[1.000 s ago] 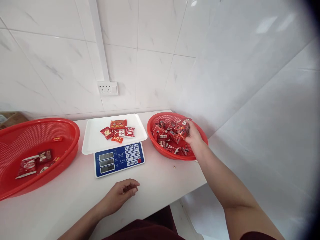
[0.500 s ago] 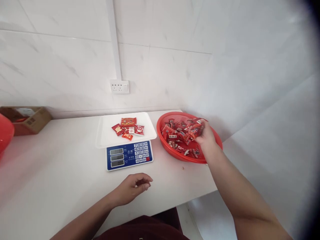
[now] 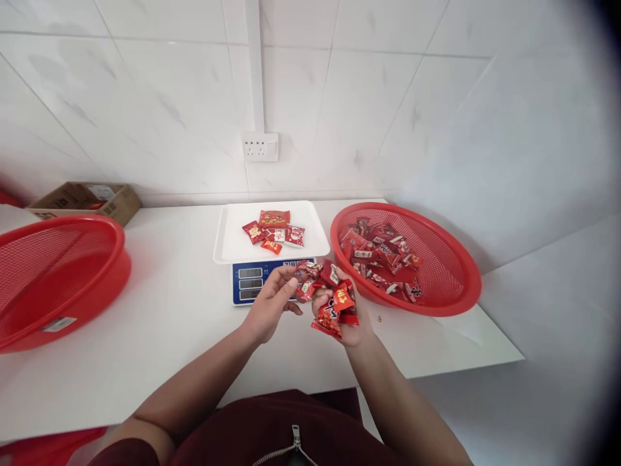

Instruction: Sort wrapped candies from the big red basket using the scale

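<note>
My right hand (image 3: 356,327) is closed around a bunch of red snack packets (image 3: 330,317), held up in front of the scale. My left hand (image 3: 269,307) is beside them, fingers curved and apart, its thumb tip at the edge of the nearest packet (image 3: 305,291). Behind the hands stands a blue digital scale (image 3: 247,285), its keypad mostly hidden by the packets. On the scale's white tray (image 3: 228,239) lie several small red packets (image 3: 275,234). To the right, a red plastic basket (image 3: 456,272) holds many more of these packets.
At the left stands another red basket (image 3: 104,285) with a white label. A cardboard box (image 3: 123,204) is behind it near the wall. A wall socket (image 3: 261,147) is above the scale. The white table's (image 3: 466,349) front right corner shows below the right basket.
My right hand has come out of the right basket with a bunch of packets and moved left to the middle. My left hand has risen to meet it. The view has shifted left.
</note>
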The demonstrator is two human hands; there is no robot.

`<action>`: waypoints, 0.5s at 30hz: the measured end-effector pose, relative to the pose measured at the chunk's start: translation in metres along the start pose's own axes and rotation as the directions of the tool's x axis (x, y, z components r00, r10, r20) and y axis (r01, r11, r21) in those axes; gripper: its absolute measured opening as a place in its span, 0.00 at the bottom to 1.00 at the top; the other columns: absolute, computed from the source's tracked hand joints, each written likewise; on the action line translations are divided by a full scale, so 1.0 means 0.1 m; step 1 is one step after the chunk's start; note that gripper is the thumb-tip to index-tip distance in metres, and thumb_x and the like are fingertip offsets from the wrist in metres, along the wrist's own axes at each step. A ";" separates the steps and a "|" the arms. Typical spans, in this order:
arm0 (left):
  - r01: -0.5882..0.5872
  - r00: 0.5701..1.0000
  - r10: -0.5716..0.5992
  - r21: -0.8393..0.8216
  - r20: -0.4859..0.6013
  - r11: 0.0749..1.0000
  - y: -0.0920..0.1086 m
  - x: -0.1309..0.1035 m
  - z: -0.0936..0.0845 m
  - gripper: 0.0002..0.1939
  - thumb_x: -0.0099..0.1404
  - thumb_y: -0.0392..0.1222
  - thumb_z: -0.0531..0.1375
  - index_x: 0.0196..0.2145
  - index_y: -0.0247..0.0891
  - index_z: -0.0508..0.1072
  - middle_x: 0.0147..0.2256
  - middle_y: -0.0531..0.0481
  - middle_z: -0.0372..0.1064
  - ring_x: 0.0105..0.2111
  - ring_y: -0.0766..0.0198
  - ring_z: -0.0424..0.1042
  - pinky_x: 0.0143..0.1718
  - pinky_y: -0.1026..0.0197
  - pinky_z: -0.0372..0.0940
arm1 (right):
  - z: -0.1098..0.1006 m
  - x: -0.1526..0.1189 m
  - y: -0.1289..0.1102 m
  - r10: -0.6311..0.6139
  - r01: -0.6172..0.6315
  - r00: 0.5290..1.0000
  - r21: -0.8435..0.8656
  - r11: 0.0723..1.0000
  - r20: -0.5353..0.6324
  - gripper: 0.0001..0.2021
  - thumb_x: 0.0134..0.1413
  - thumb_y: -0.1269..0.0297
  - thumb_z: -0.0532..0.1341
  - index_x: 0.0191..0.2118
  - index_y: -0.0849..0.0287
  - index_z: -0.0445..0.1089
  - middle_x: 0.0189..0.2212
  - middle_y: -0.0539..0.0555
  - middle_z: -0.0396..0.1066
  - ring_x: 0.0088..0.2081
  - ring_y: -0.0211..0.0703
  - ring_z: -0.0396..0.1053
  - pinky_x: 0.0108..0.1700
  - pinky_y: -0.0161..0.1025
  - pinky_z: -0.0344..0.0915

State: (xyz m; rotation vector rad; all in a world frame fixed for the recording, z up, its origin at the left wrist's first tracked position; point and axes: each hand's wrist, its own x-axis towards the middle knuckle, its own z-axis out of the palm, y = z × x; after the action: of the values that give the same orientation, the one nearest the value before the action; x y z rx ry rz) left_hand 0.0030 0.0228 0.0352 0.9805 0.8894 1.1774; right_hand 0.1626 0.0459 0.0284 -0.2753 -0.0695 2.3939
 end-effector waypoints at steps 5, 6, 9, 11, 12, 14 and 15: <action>-0.040 0.999 0.047 0.265 -0.024 0.963 -0.01 -0.10 -0.22 0.16 0.62 0.51 0.54 0.45 0.43 0.62 0.43 0.47 0.63 0.33 0.66 0.68 0.29 0.62 0.68 | -0.13 -0.01 0.14 0.045 -0.045 0.999 0.039 0.998 0.006 0.09 0.51 0.57 0.61 0.33 0.57 0.67 0.20 0.42 0.63 0.25 0.27 0.65 0.30 0.24 0.67; -0.098 0.992 0.122 0.410 -0.033 0.907 0.01 -0.12 -0.32 0.16 0.62 0.50 0.54 0.46 0.43 0.62 0.45 0.46 0.62 0.36 0.64 0.68 0.32 0.60 0.69 | -0.15 -0.02 0.13 0.027 -0.027 1.000 0.029 0.999 0.008 0.09 0.51 0.57 0.60 0.34 0.56 0.67 0.21 0.43 0.62 0.25 0.27 0.65 0.30 0.25 0.67; -0.164 0.872 0.483 0.879 -0.083 0.448 0.22 -0.17 -0.79 0.18 0.61 0.47 0.55 0.48 0.42 0.64 0.51 0.43 0.59 0.49 0.55 0.63 0.47 0.52 0.64 | -0.20 -0.10 0.08 -0.027 0.027 1.000 0.027 0.999 -0.013 0.07 0.51 0.59 0.61 0.34 0.55 0.66 0.22 0.43 0.62 0.26 0.28 0.65 0.29 0.26 0.68; 0.050 0.756 0.642 0.989 -0.128 0.138 0.46 -0.24 -1.21 0.19 0.62 0.47 0.54 0.49 0.39 0.64 0.53 0.39 0.58 0.55 0.50 0.57 0.53 0.48 0.56 | -0.23 -0.14 0.05 -0.021 0.023 0.998 0.044 0.999 -0.051 0.07 0.50 0.61 0.62 0.34 0.55 0.65 0.22 0.43 0.62 0.26 0.28 0.65 0.30 0.26 0.68; 0.176 0.744 0.650 0.984 -0.156 0.034 0.59 -0.29 -1.43 0.20 0.62 0.48 0.53 0.51 0.37 0.63 0.55 0.37 0.56 0.56 0.49 0.55 0.54 0.47 0.55 | -0.25 -0.16 0.04 -0.018 0.021 0.997 0.049 0.999 -0.070 0.08 0.49 0.62 0.63 0.34 0.56 0.65 0.22 0.43 0.62 0.26 0.28 0.65 0.31 0.26 0.68; 0.441 0.738 0.614 0.889 -0.282 -0.122 0.84 -0.41 -1.81 0.24 0.63 0.49 0.51 0.54 0.34 0.60 0.56 0.33 0.55 0.57 0.43 0.53 0.54 0.42 0.52 | -0.30 -0.18 0.04 -0.010 0.015 0.995 0.046 0.999 -0.098 0.10 0.46 0.63 0.65 0.34 0.55 0.64 0.22 0.43 0.61 0.25 0.28 0.65 0.30 0.26 0.69; 0.562 0.720 0.577 0.812 -0.386 -0.157 0.94 -0.47 -1.97 0.26 0.63 0.50 0.51 0.54 0.32 0.59 0.55 0.31 0.57 0.56 0.40 0.54 0.52 0.39 0.51 | -0.32 -0.17 0.03 -0.007 0.012 0.995 0.044 0.999 -0.104 0.11 0.45 0.63 0.66 0.34 0.56 0.64 0.22 0.43 0.61 0.26 0.29 0.66 0.29 0.27 0.69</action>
State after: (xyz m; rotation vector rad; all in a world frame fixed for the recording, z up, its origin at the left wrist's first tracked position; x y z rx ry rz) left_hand -0.2185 0.0139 0.0612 1.7924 2.8734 0.4909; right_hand 0.1796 0.0310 0.0000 -0.3775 0.0303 2.3644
